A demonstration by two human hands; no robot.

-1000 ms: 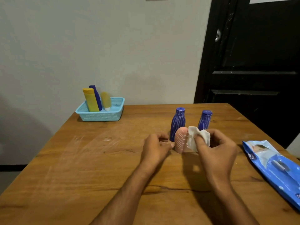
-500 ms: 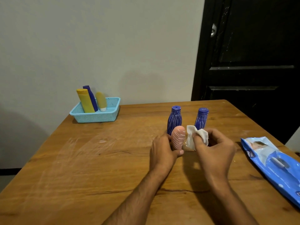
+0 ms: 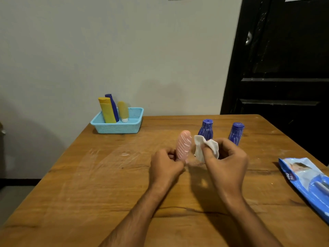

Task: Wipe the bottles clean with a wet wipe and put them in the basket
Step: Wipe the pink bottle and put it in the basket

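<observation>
Head view: left hand (image 3: 166,164) grips pink bottle (image 3: 183,146) base; right hand (image 3: 227,162) pinches wet wipe (image 3: 206,147). Wrap wipe round streaks, rotate bottle.

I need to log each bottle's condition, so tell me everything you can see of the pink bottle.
The pink bottle is pale salmon pink with a rounded top and thin white slanted streaks down the side that faces the camera. It looks like smooth plastic; no cap or label shows. It stands nearly upright, leaning slightly left, above the table. The left hand grips its lower end, hiding the base. The wipe, pinched in the right hand, hangs just right of it; whether they touch cannot be told.
</observation>
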